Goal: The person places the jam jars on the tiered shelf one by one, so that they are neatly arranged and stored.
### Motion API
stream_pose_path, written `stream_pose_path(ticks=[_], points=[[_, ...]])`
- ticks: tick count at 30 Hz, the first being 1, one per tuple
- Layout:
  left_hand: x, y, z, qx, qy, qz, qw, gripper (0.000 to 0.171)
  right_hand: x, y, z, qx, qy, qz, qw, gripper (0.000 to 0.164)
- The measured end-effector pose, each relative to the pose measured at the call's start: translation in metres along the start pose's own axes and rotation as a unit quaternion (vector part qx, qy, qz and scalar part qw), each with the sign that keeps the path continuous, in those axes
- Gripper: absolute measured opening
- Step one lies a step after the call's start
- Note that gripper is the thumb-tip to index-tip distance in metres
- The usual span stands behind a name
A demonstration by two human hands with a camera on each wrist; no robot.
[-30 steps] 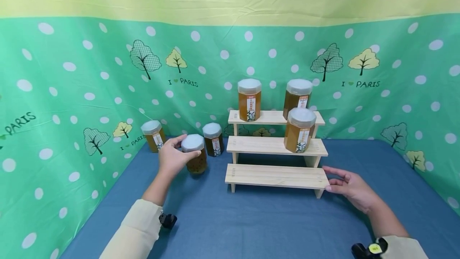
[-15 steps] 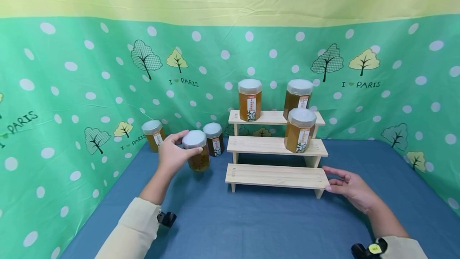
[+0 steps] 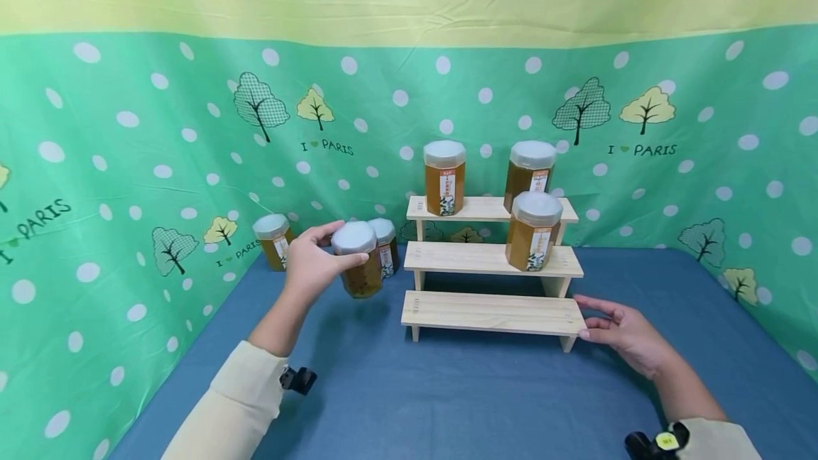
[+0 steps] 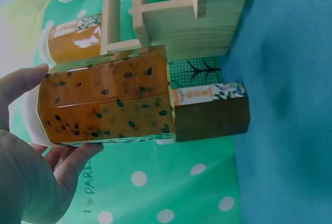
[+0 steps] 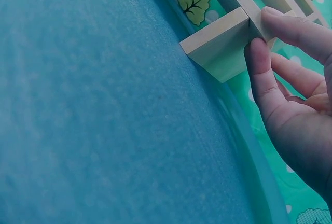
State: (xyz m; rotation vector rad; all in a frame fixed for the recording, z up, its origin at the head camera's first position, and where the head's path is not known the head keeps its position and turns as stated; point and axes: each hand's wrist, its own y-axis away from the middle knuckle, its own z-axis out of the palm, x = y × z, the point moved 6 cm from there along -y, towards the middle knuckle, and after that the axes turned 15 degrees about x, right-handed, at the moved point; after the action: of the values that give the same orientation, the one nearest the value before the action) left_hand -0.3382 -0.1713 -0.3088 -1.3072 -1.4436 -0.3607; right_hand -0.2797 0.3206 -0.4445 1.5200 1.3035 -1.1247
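Observation:
My left hand (image 3: 313, 261) grips a jar of amber jam with dark seeds (image 4: 109, 99) near its white lid, thumb on one side and fingers on the other. The jar hangs slightly tilted above the cloth, partly covering a darker jar (image 3: 388, 254) behind it. At the right end of the three-tier wooden stand (image 3: 492, 309), my right hand (image 3: 629, 339) pinches the lowest board between thumb and fingers. One amber jar (image 3: 444, 179) and a darker jar (image 3: 524, 176) stand on the top tier. Another amber jar (image 3: 533, 233) is on the right of the middle tier.
A further amber jar (image 3: 275, 241) stands at the far left, beside the curtain. Blue cloth (image 3: 460, 396) covers the table. A green and yellow printed curtain (image 3: 396, 119) hangs behind and at the sides.
My left hand has raised the seeded jar off the cloth and carried it a little right, in front of the darker jar. My right hand has stayed on the stand.

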Motion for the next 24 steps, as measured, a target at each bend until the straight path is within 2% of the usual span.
stream_pose_path(ticks=[7,20,24], points=[[0.018,0.000,0.004,-0.006,0.000,0.025,0.9997,0.072,0.000,0.000,0.000,0.005,0.004,0.003,1.000,0.083],[0.043,0.006,0.019,-0.033,0.002,0.024,0.9992,0.070,0.001,0.000,0.000,0.000,-0.004,-0.001,1.000,0.082],[0.050,0.007,0.022,-0.043,-0.006,0.033,0.9985,0.070,0.000,0.000,0.000,0.000,-0.004,0.001,1.000,0.083]])
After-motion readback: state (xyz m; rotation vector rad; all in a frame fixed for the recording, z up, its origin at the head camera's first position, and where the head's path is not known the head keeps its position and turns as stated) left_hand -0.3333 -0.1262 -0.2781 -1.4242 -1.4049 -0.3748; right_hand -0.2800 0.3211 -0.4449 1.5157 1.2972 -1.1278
